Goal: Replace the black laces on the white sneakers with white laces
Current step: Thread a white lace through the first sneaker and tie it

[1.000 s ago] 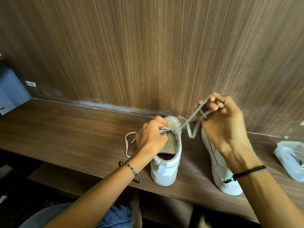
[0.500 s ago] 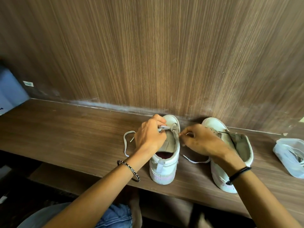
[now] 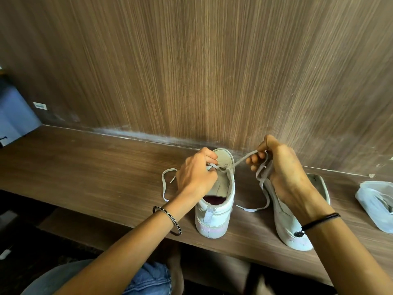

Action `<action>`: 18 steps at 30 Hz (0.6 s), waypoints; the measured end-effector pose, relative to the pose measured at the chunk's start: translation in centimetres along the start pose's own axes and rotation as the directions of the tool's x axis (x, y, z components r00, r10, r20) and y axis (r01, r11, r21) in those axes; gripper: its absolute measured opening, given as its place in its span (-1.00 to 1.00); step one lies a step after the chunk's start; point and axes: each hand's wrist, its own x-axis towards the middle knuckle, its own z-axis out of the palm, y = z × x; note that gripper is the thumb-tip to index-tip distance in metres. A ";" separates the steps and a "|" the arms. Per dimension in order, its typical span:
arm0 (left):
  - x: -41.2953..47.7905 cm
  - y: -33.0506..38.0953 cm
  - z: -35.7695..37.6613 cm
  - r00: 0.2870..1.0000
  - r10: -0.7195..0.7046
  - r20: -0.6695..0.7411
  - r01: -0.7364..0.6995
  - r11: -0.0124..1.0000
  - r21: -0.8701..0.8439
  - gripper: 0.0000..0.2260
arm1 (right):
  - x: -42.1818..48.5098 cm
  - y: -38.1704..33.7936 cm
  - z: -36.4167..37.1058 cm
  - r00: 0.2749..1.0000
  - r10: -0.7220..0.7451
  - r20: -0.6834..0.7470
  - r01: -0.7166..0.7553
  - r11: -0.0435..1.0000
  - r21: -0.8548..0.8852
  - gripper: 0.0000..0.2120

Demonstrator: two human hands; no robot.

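Two white sneakers stand heel-toward-me on a wooden shelf [image 3: 95,167]. The left sneaker [image 3: 214,209] has a white lace [image 3: 242,159] threaded near its toe. My left hand [image 3: 195,175] rests on this shoe's tongue and pinches the lace at the eyelets; a loose lace end [image 3: 167,184] loops out to its left. My right hand [image 3: 278,167] pinches the other lace end, pulled taut up and to the right, with slack trailing down between the shoes. The right sneaker [image 3: 291,226] is partly hidden behind my right wrist.
A wood-grain wall panel [image 3: 191,71] rises right behind the shoes. A clear plastic bag [image 3: 376,205] lies on the shelf at the far right. A blue object [image 3: 14,116] sits at the far left. My knees in jeans are below the shelf edge.
My right hand dropped to the left sneaker's eyelets, then rose again to the right, pulling the lace taut. My left hand stayed on the shoe.
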 end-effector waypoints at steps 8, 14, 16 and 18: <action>1.2 -1.2 -0.6 0.984 0.093 0.150 -0.081 0.993 -0.084 -0.71 | -0.2 1.6 -0.8 0.986 -0.089 0.139 0.158 0.747 -0.645 -0.66; 1.6 -1.6 -2.1 0.953 0.182 0.242 -0.173 0.983 -0.059 -0.70 | 0.7 2.7 -0.7 0.850 -0.286 0.443 0.518 0.294 -0.803 -0.53; 1.5 -1.4 -2.3 0.940 0.237 0.244 -0.245 0.970 0.000 -0.76 | 0.8 2.7 -0.7 0.793 -0.299 0.531 0.600 0.227 -0.767 -0.53; 1.1 -1.0 -2.4 0.925 0.282 0.254 -0.321 0.939 0.124 -0.82 | 1.1 3.3 -0.7 0.744 -0.320 0.587 0.644 0.107 -0.757 -0.65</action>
